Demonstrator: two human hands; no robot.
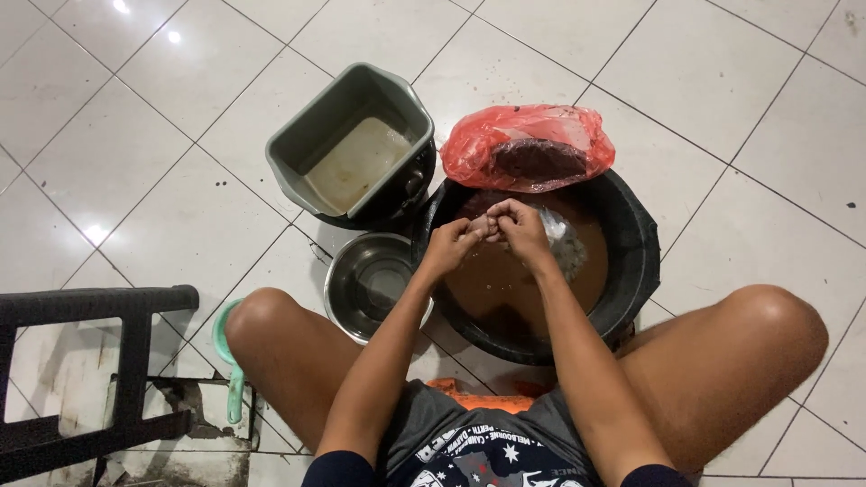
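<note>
Over black basin (642,261) | left hand (451,243), right hand (519,227) pinching small piece (488,225) | rim clear

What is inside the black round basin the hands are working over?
The black basin holds murky brown water, with a greyish lump beside the right hand. The left hand meets it over a small piece. Anything beneath the cloudy water is hidden.

Black basin (631,271) of brown water, red bag (505,135), grey-green tub (298,149), silver bowl (347,271).
</note>
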